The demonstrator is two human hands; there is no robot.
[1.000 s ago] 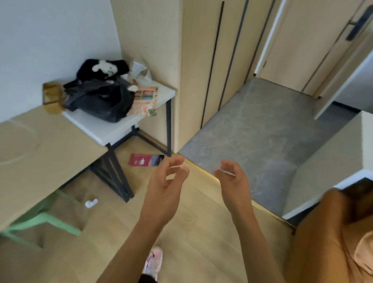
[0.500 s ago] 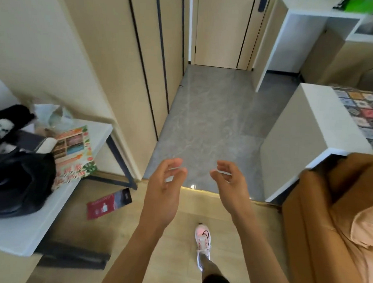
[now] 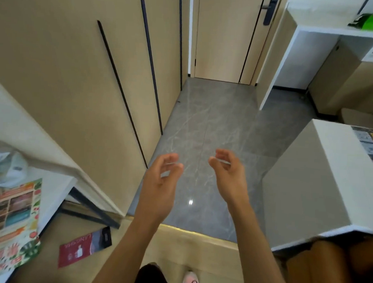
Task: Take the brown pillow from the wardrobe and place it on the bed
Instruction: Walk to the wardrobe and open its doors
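The beige wardrobe (image 3: 81,77) fills the left side, its doors closed, with thin black vertical handle strips (image 3: 121,93). No brown pillow shows, and the bed is out of view. My left hand (image 3: 161,183) and my right hand (image 3: 227,177) are raised side by side in front of me over the grey tiled floor, palms facing each other, fingers loosely curled and apart, both holding nothing. The nearest wardrobe door is just left of my left hand.
A white side table (image 3: 57,185) with a colourful flyer (image 3: 11,223) stands at the lower left, a red leaflet (image 3: 84,249) on the wooden floor beside it. A white counter (image 3: 308,178) is on the right, a brown seat (image 3: 329,269) below it. A closed door (image 3: 224,36) lies ahead.
My view has swung right and moved forward, from the desk with the black bag to the wardrobe doors and the hallway. Both hands stay raised and empty.
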